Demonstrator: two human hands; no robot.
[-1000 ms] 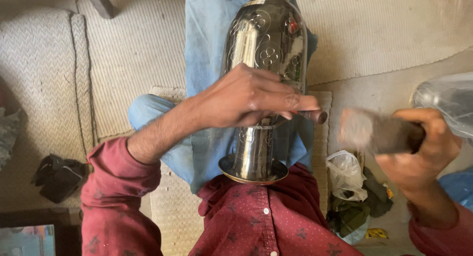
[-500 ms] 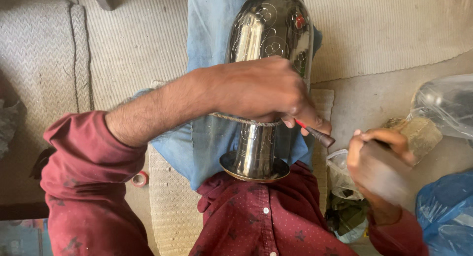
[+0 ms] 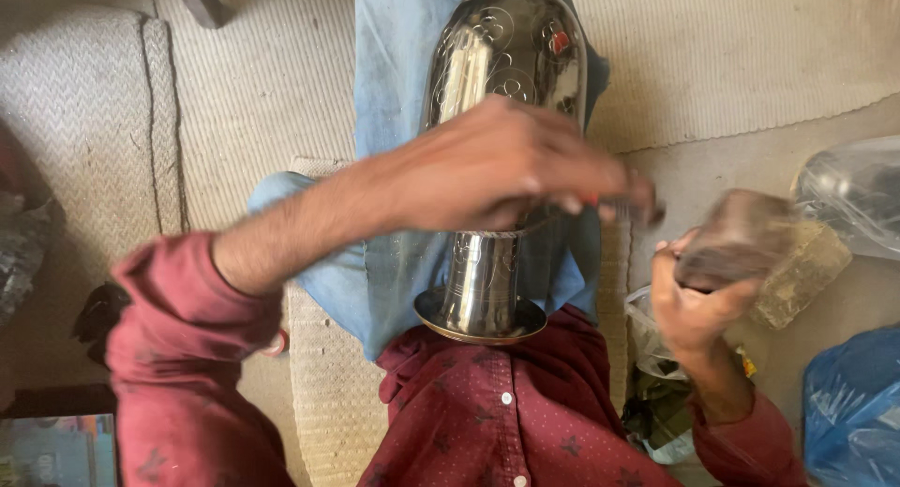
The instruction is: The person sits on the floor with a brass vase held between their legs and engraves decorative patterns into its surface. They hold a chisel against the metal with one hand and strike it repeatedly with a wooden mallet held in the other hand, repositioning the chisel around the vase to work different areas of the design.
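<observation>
A tall shiny metal vase point(image 3: 506, 65) with engraved patterns lies along my lap, its round foot point(image 3: 480, 316) against my red shirt. My left hand point(image 3: 506, 168) reaches across the vase's waist and grips a small tool with a red handle point(image 3: 626, 206), whose tip points right beside the vase. My right hand point(image 3: 698, 304) is to the right of the vase, closed around a blurred dark wooden block point(image 3: 736, 236), which is raised just right of the tool's end.
A woven mat point(image 3: 262, 84) covers the floor under my legs. A clear plastic bag point(image 3: 858, 196), a brownish block point(image 3: 802, 279) and a blue plastic bag point(image 3: 853, 412) lie at the right. Crumpled bags point(image 3: 656, 398) sit by my right elbow.
My right hand dropped with the wooden block half a second ago and is now back up near the tool's end. My left hand stayed on the vase, shifting slightly.
</observation>
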